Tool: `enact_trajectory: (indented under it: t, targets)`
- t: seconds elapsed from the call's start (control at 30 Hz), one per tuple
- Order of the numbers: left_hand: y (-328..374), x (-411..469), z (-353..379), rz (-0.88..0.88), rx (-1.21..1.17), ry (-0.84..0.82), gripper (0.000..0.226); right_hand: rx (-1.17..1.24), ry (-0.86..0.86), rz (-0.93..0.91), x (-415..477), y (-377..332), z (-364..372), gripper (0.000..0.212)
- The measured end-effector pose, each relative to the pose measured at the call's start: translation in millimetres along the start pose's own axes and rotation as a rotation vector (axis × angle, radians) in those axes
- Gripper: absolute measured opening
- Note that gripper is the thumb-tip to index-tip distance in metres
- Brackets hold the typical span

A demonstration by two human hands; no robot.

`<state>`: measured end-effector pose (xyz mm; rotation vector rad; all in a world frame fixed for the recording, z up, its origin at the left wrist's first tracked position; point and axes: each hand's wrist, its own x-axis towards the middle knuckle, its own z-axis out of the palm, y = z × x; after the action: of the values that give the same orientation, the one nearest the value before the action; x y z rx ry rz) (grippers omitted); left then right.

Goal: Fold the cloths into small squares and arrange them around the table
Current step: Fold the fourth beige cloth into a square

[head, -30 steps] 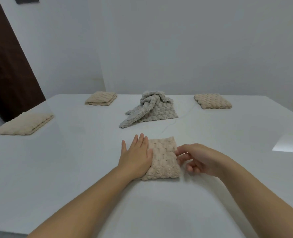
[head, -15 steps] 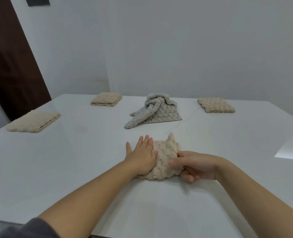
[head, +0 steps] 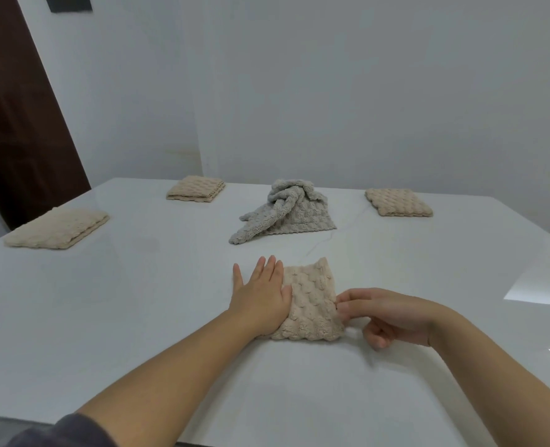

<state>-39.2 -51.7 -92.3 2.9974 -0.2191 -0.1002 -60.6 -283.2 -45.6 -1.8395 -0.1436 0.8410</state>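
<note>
Centre frame, the beige cloth (head: 312, 301) lies folded on the white table (head: 138, 317). The left hand (head: 260, 301) presses flat on its left half, fingers straight. The right hand (head: 392, 314) pinches its right edge between thumb and forefinger. Behind sits a heaped grey cloth (head: 286, 211). Folded already: left-edge square (head: 57, 229), upper-left square (head: 196, 188), upper-right square (head: 397, 203).

four folded beige cloths (head: 312, 301) (head: 57, 228) (head: 196, 188) (head: 397, 203) lie on one white table (head: 131, 311), with one crumpled grey cloth (head: 289, 212) and two hands (head: 260, 301) (head: 392, 314).
</note>
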Motion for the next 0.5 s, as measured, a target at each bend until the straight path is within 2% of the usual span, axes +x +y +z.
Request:
enact_trajectory:
  t: [0.07,0.13,0.2,0.23,0.3,0.4,0.5]
  targets:
    - [1.2,-1.9,0.3,-0.009,-0.01,0.033,0.06,-0.113,0.235,-0.012,3.3,-9.2,4.1,0.024]
    - [1.8,-4.1,-2.0,-0.017,-0.04,0.063,0.061,-0.259,0.55,-0.087,11.2,-16.8,8.5,0.019]
    - [2.7,-5.7,-7.7,-0.016,-0.08,0.098,0.06,-0.499,0.765,-0.205,20.5,-24.0,17.7,0.023]
    - [3.4,-6.8,-11.0,-0.015,-0.108,0.115,0.059,-0.614,0.789,-0.254,26.4,-26.7,24.2,0.032]
    - [4.4,-10.4,-15.8,-0.022,-0.151,0.132,0.058,-0.795,0.713,-0.292,39.0,-33.0,39.2,0.048]
    - [3.6,-18.4,-12.2,-0.014,-0.136,0.093,0.057,-1.054,0.563,-0.208,59.4,-28.6,55.9,0.057]
    - [1.4,-24.4,-1.4,0.008,-0.114,0.035,0.059,-1.08,0.497,-0.114,67.5,-10.3,57.6,0.06]
